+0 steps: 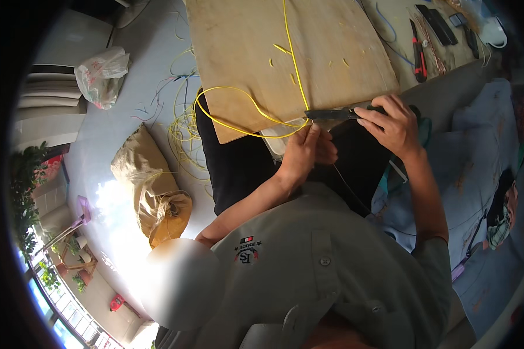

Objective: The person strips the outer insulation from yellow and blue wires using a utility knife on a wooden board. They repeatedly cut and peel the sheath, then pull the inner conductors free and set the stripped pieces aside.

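Pinched in my left hand, at the near edge of a wooden board, is a yellow insulated wire. The wire stretches away across the board, and a loop of it bends out to the left. My right hand grips a black-handled knife, its dark blade lying across the wire just beyond my left fingertips. From below my left hand a thin, stripped-looking strand trails over my lap to the right. Small yellow insulation scraps are scattered on the board. The knife's cutting edge is too small to make out.
On the right surface lie a red-and-black utility knife, bare copper wires and a flat black object. Tangled yellow wire covers floor to my left, near a tan sack and a plastic bag.
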### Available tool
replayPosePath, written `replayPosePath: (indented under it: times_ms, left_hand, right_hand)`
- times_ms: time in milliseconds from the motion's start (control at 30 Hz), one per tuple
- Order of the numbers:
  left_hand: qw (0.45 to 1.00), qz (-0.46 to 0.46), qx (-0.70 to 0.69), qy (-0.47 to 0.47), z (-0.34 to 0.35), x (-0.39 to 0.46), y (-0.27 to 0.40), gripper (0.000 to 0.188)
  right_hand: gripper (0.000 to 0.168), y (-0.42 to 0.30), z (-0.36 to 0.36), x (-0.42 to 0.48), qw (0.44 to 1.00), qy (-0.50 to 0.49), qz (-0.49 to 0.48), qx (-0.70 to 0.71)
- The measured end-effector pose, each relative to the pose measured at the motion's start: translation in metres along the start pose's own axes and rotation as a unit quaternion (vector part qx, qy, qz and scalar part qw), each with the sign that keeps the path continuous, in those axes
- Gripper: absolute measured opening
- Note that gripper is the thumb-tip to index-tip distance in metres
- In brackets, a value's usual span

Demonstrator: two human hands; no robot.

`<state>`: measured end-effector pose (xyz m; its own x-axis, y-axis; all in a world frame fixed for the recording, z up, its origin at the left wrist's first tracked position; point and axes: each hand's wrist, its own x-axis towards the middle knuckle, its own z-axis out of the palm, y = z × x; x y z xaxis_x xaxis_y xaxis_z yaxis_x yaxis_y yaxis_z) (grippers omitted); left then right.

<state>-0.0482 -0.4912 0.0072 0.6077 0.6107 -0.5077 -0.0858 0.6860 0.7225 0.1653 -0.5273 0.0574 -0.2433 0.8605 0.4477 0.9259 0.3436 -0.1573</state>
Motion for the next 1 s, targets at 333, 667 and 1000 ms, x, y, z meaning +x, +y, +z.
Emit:
replayPosePath:
  times_ms: [333,667,1000]
  left_hand:
    - [1.0,-0.001,0.003,-0.006,0.0,0.001,0.0,0.035]
    - [1.0,-0.018,-0.001,-0.006,-0.001,0.0,0.003,0.033]
    - [1.0,-0.014,-0.009,-0.009,-0.001,0.001,0.002,0.035]
  right_hand:
    - [0.023,0.008,-0.005,-0.007,1.0,0.009,-0.004,-0.009]
    - [0.024,0.007,0.001,-0.011,1.0,0.02,0.0,-0.001]
    - [0.027,0.008,-0.002,-0.009,1.0,0.016,-0.016,-0.013]
